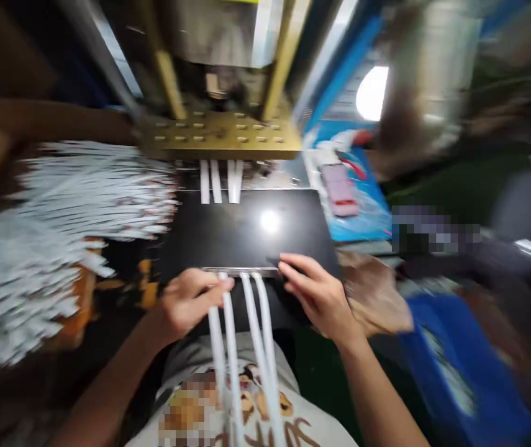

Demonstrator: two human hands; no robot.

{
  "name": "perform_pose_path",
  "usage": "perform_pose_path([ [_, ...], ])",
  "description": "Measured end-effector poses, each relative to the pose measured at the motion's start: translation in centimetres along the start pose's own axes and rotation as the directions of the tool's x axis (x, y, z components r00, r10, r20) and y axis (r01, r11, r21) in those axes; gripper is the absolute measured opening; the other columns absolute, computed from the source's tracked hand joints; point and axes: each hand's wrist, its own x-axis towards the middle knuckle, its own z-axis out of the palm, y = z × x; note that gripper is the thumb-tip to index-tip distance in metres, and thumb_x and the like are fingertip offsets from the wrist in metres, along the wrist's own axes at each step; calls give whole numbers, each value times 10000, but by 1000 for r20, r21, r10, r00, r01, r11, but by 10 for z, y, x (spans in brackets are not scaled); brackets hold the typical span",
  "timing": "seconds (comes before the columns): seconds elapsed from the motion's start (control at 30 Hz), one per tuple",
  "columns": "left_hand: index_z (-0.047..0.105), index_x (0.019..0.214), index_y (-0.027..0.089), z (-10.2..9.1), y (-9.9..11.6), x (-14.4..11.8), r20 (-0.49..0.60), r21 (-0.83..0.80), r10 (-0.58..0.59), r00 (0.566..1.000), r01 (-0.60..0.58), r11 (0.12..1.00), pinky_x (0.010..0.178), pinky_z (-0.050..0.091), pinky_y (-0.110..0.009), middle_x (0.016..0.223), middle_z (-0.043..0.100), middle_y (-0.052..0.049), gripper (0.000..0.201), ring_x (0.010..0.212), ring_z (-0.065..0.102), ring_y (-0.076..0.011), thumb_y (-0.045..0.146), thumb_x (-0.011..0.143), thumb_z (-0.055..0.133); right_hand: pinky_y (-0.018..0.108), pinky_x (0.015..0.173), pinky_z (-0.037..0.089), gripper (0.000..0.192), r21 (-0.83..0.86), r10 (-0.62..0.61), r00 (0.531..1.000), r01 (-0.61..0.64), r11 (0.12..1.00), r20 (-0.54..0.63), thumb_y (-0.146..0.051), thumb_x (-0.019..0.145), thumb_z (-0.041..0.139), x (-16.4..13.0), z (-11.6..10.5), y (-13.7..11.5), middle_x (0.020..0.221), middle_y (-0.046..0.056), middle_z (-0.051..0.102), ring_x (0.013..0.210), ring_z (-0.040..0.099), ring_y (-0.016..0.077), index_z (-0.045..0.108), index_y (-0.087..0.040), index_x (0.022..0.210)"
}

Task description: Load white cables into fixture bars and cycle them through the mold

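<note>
Several long white strips [256,323] hang over the near edge of a black plate [232,236] and run down across my lap. My left hand [193,301] has thumb and fingers closed on the left-hand white strips at that edge. A thin shiny bar [241,270] lies along the edge where the strips cross. At its right end is my right hand [318,292], fingers stretched and apart, with the fingertips close to the plate; whether they touch is blurred. Farther back, short white strip ends [218,183] stick out from under a brass-coloured press block [228,136].
Piles of white strips [102,186] lie on the left. To the right are a blue sheet [367,211] with a pink item [340,189], brown paper [377,295] and a blue bin [470,366]. Upright metal rods [167,81] stand above the block.
</note>
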Motion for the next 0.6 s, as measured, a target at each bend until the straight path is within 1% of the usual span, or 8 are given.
perform_pose_path([
  [0.03, 697, 1160, 264, 1, -1, 2, -3, 65, 32, 999, -32, 997, 812, 544, -246, 931, 724, -1, 233, 863, 694, -131, 195, 949, 628, 362, 1011, 509, 364, 71, -154, 987, 151, 986, 36, -142, 965, 564, 9, 15, -13, 1333, 102, 629, 1218, 600, 220, 659, -246, 1300],
  [0.1, 718, 1090, 210, 1, -9, 5, -41, 142, 166, 985, -158, 977, 757, 539, -232, 869, 717, -16, 179, 790, 672, -117, 169, 957, 606, 346, 968, 533, 401, 202, -272, 962, 270, 941, -21, -72, 954, 552, 21, 41, -33, 1286, 93, 650, 1166, 633, 211, 655, -254, 1296],
  [0.17, 737, 1033, 178, 2, -18, 7, -127, 98, 183, 975, -171, 980, 717, 537, -217, 819, 697, -35, 175, 744, 652, -109, 186, 978, 571, 344, 945, 546, 344, 324, -225, 965, 258, 910, -137, -47, 942, 557, 29, 57, -45, 1196, 76, 689, 1085, 673, 211, 698, -242, 1188],
  [0.23, 756, 1002, 162, 4, -23, 9, -218, -47, 83, 972, -96, 994, 706, 540, -215, 810, 684, -56, 216, 727, 651, -110, 253, 992, 560, 336, 915, 556, 263, 402, -119, 968, 201, 893, -219, -57, 944, 562, 36, 62, -52, 1131, 62, 712, 1025, 699, 213, 713, -230, 1073],
  [0.33, 781, 958, 159, 8, -22, 14, -290, -249, -133, 948, 60, 967, 691, 537, -235, 825, 683, -76, 291, 720, 658, -126, 403, 953, 622, 261, 764, 549, 171, 235, -125, 982, 157, 959, -145, -116, 964, 567, 51, 58, -62, 1039, 51, 726, 888, 717, 183, 696, -219, 1007],
  [0.43, 792, 903, 177, 3, -16, 13, -333, -374, -288, 898, 154, 914, 733, 539, -271, 826, 702, -79, 391, 771, 669, -164, 541, 899, 649, 257, 588, 471, 220, -106, -300, 953, 302, 947, 32, -194, 1003, 497, 78, 60, -81, 817, 35, 700, 658, 662, 161, 663, -205, 858],
  [0.53, 775, 879, 166, -19, -14, 0, -374, -480, -494, 785, 292, 827, 611, 511, -249, 792, 700, -62, 425, 619, 621, -128, 567, 901, 635, 287, 528, 412, 351, -153, -437, 864, 481, 863, 250, -233, 1035, 388, 117, 77, -105, 666, 22, 624, 560, 596, 173, 611, -211, 764],
  [0.6, 752, 892, 151, -42, -16, -15, -439, -512, -628, 642, 396, 762, 510, 446, -220, 688, 655, -30, 440, 504, 553, -96, 571, 902, 624, 280, 551, 422, 343, -63, -483, 784, 546, 836, 391, -244, 1041, 360, 146, 93, -114, 725, 33, 645, 626, 627, 178, 635, -206, 840],
])
